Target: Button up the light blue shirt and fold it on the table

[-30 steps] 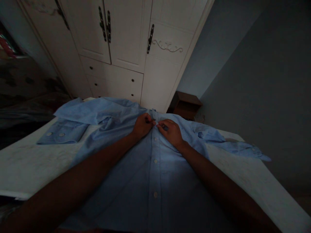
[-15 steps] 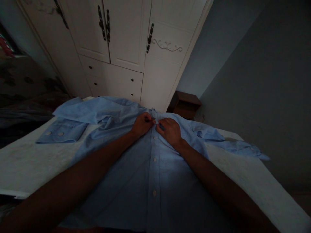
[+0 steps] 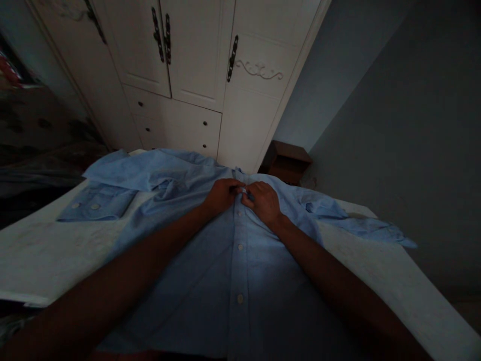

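Light-blue cloth, long-sleeved shirt, laid front up across the pale tabletop, collar end away from me, hem towards me. Placket runs nearly straight down the middle, presumably set so that both hands reach it equally.

Left hand: narrow, fingertips pinched at the upper placket. Right hand: also narrow, thumb and fingers curled on the same spot from the other side. Fingertips nearly meet; a small pale bit shows between them, button or cloth edge, cannot tell. Opposed grip likely steadies the fabric while leaving the fingertips free for fine work.

Below the hands, pale buttons sit in line along the placket. Left sleeve lies out to the side, its two-button cuff flat on the tabletop; right sleeve stretches the other way. Spread like this, I judge, neither sleeve crowds the front.
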Action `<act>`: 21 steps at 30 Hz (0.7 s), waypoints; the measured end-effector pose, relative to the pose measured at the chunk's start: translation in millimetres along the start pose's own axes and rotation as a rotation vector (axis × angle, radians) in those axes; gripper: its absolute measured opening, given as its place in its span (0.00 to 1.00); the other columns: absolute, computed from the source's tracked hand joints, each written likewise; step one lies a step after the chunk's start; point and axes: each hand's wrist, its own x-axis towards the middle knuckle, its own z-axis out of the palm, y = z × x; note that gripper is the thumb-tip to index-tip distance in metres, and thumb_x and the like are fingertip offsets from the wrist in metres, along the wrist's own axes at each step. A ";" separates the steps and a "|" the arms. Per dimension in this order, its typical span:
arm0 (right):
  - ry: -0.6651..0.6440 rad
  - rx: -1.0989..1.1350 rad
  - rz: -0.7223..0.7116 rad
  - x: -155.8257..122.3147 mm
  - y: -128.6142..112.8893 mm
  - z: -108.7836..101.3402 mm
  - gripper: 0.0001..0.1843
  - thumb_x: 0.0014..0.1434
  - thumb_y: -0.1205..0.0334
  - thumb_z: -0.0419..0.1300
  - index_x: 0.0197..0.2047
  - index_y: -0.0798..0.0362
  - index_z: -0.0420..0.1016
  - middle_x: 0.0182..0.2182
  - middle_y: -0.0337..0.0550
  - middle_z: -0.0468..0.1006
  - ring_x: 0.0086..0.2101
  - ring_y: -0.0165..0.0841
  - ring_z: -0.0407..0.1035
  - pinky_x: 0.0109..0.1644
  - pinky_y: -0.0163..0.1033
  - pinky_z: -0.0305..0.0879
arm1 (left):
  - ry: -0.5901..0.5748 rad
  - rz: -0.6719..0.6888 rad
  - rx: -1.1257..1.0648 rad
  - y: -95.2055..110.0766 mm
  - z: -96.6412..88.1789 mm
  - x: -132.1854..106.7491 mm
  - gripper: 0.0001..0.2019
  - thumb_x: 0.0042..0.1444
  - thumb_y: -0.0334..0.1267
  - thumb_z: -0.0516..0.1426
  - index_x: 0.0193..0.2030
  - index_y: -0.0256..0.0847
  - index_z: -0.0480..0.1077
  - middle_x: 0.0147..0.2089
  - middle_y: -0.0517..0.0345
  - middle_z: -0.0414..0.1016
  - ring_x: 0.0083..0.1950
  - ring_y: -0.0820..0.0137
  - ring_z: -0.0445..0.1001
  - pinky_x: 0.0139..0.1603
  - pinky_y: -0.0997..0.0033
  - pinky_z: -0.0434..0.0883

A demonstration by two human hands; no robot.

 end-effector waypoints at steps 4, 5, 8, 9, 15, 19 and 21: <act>0.000 -0.001 0.005 -0.3 -0.1 0.0 0.07 0.60 0.63 0.57 0.32 0.53 0.74 0.30 0.48 0.75 0.35 0.40 0.67 0.41 0.43 0.60 | 0.001 0.040 0.135 1.3 -1.1 -1.5 0.10 0.52 0.29 0.56 0.35 0.44 0.79 0.38 0.54 0.80 0.44 0.63 0.75 0.52 0.62 0.70; 0.010 -0.016 -0.001 -0.5 0.0 0.3 0.07 0.60 0.63 0.57 0.32 0.53 0.74 0.30 0.47 0.75 0.35 0.40 0.67 0.40 0.43 0.60 | 0.001 0.055 0.161 1.8 -1.9 -1.7 0.10 0.53 0.30 0.56 0.35 0.43 0.79 0.37 0.53 0.79 0.43 0.63 0.75 0.52 0.62 0.70; 0.047 -0.067 -0.025 -1.0 0.6 1.0 0.07 0.60 0.62 0.57 0.31 0.52 0.74 0.30 0.46 0.76 0.34 0.39 0.67 0.39 0.42 0.60 | -0.012 0.107 0.187 3.5 -5.6 -2.1 0.10 0.53 0.31 0.56 0.35 0.43 0.79 0.37 0.51 0.77 0.42 0.63 0.73 0.50 0.62 0.70; 0.054 -0.074 -0.031 -1.2 0.8 1.1 0.07 0.60 0.62 0.57 0.31 0.52 0.74 0.30 0.46 0.76 0.34 0.39 0.67 0.39 0.42 0.60 | -0.023 0.122 0.192 4.2 -6.8 -2.2 0.10 0.54 0.31 0.55 0.35 0.43 0.79 0.37 0.51 0.76 0.42 0.63 0.73 0.50 0.62 0.69; 0.064 -0.083 -0.023 -2.4 -0.1 -0.3 0.09 0.62 0.60 0.57 0.32 0.53 0.75 0.30 0.46 0.78 0.33 0.38 0.68 0.39 0.42 0.58 | -0.047 0.136 0.279 6.0 -9.9 -3.1 0.12 0.56 0.32 0.53 0.37 0.41 0.79 0.40 0.49 0.77 0.43 0.61 0.74 0.50 0.61 0.69; 0.063 -0.102 -0.028 -2.7 -1.2 -1.6 0.12 0.64 0.59 0.55 0.32 0.53 0.76 0.29 0.47 0.78 0.33 0.39 0.68 0.39 0.43 0.56 | -0.054 0.148 0.267 1.6 -9.9 -2.2 0.12 0.57 0.32 0.52 0.37 0.41 0.78 0.40 0.50 0.78 0.43 0.62 0.74 0.49 0.62 0.69; 0.073 -0.106 -0.033 -2.8 -1.3 -1.8 0.13 0.65 0.60 0.55 0.32 0.53 0.76 0.29 0.47 0.79 0.33 0.38 0.69 0.39 0.43 0.56 | -0.066 0.178 0.223 -2.7 -10.8 -1.2 0.12 0.58 0.34 0.52 0.37 0.41 0.78 0.40 0.50 0.78 0.43 0.62 0.75 0.49 0.63 0.69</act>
